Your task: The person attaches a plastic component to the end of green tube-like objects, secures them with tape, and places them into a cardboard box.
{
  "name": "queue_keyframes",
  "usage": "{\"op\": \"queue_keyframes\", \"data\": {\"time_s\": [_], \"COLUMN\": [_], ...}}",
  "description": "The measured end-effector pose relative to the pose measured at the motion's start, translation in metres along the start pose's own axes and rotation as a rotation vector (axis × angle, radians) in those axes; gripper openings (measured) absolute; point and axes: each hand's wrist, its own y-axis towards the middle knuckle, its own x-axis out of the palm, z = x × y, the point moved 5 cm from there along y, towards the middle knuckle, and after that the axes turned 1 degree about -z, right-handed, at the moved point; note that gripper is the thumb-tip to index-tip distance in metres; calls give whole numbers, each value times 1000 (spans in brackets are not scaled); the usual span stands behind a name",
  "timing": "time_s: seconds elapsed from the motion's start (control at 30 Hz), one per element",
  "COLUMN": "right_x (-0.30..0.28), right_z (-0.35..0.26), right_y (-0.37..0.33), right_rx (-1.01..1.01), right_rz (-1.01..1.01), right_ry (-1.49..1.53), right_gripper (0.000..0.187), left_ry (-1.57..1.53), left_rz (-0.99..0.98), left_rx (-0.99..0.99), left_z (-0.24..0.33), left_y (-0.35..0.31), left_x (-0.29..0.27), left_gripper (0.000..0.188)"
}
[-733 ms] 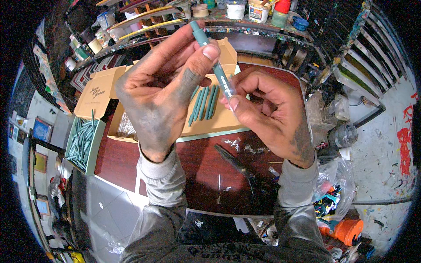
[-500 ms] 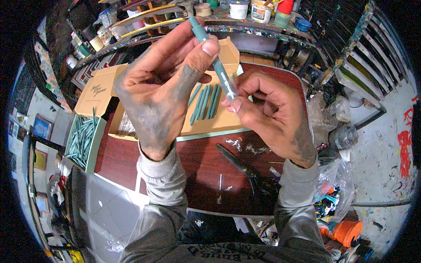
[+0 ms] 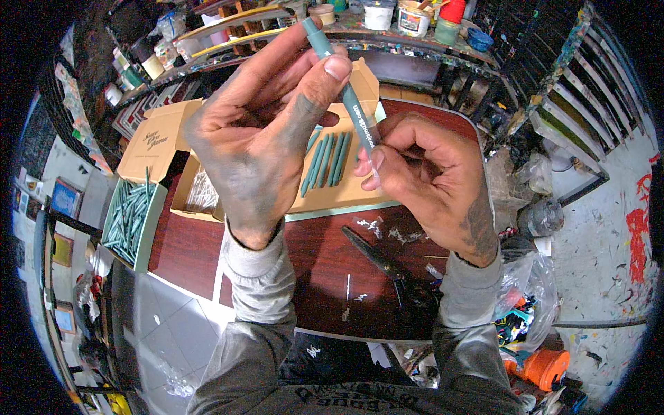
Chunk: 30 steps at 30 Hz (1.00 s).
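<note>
A teal pen [image 3: 351,97] with pale printing along its barrel slants between my two hands above the table. My left hand [image 3: 252,149] is closed round its thick upper end, thumb pressed against it. At the lower end, the thumb and fingers of my right hand [image 3: 439,183] pinch the pen, where something clear and shiny shows; I cannot make out what it is. Behind my hands, several teal pens [image 3: 326,162] lie side by side on an open cardboard box [image 3: 294,207]. To the left, a box [image 3: 158,225] is filled with loose teal pens [image 3: 128,221].
Beside my left wrist, a cardboard compartment holds clear thin pieces [image 3: 202,190]. Black-handled scissors [image 3: 373,250] and clear plastic scraps [image 3: 404,235] lie on the dark red table [image 3: 183,252]. Tubs [image 3: 377,14] line the back shelf; a plastic bag [image 3: 539,287] is at right.
The pen has shifted slightly to the right with my left hand. My right fingers have closed more round its lower end, covering more of the tip. The boxes are unchanged.
</note>
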Motion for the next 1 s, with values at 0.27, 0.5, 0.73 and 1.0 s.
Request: {"op": "queue_keyframes", "data": {"time_s": [0.27,0.5,0.73,1.0], "right_x": [-3,-2,-4,-4], "right_z": [-4,-5,-3,-2], "right_y": [0,0,3,-2], "right_rx": [-21,-42,-129,90], "right_rz": [22,60,39,10], "right_ry": [22,28,-33,52], "right_gripper": [11,11,11,14], "left_ry": [-130,-137,-119,-109], "left_rz": [-394,-342,-345,-324], "left_rx": [-171,-149,-148,-152], "left_z": [-8,-9,-9,-6], "left_y": [-4,-8,-8,-7], "left_x": [9,13,11,10], "left_gripper": [28,27,25,26]}}
